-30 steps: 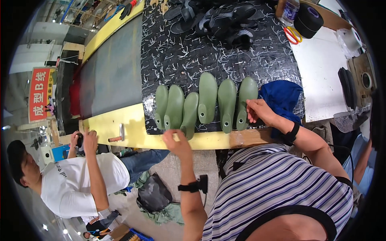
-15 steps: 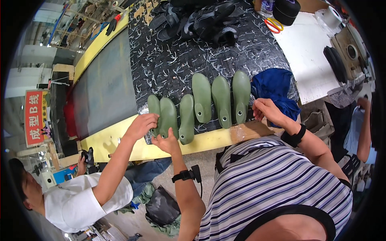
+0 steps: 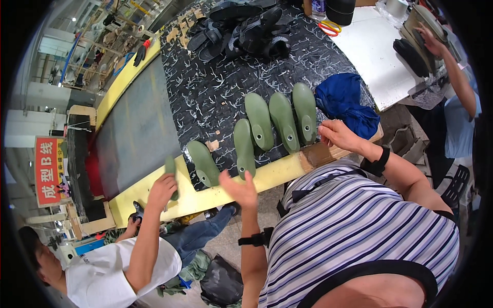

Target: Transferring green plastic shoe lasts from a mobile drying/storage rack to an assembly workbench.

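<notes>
Head view, four green lasts [image 3: 283, 118] left of the blue cloth [image 3: 343, 100] on the surface [image 3: 205, 97], fifth last [image 3: 202, 161] farther left, left hand [image 3: 240, 190] spread wide, well left of the cloth, right hand [image 3: 340, 135] loosely half-open near the cloth, co-worker's hand [image 3: 163, 190] farthest left, holding another last [image 3: 170, 165]

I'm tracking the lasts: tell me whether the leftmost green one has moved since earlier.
Yes: the leftmost green last, in the co-worker's hand, has gone left, off the black mat.
</notes>
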Tool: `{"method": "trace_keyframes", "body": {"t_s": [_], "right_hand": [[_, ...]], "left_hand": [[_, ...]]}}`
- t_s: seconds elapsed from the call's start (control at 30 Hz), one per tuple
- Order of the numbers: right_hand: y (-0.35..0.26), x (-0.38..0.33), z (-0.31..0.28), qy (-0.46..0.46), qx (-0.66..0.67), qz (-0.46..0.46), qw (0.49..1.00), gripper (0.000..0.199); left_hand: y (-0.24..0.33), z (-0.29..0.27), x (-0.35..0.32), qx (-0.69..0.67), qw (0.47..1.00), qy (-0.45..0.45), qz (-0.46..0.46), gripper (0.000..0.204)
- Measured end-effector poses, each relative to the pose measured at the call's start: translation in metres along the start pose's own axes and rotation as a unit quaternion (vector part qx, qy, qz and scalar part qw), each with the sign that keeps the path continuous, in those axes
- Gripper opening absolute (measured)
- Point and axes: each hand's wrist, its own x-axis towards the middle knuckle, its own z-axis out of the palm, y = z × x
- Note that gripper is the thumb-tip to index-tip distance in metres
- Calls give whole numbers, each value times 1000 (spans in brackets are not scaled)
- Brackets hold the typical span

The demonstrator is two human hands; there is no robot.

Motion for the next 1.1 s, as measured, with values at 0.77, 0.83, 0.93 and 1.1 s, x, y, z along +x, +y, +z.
{"method": "trace_keyframes", "body": {"t_s": [0.77,0.83,0.93,1.1], "right_hand": [[19,-6,-7,28,-106,-93,990,29],[20,-6,-12,38,-109,-89,989,29],[20,-9,-10,17,-199,-79,977,27],[17,-15,3,91,-169,-74,979,29]], "left_hand": [[53,60,65,120,990,-65,-17,47],[42,51,64,139,988,-59,-42,48],[17,41,58,191,977,-38,-93,49],[-2,26,65,203,970,-85,-104,50]]}}
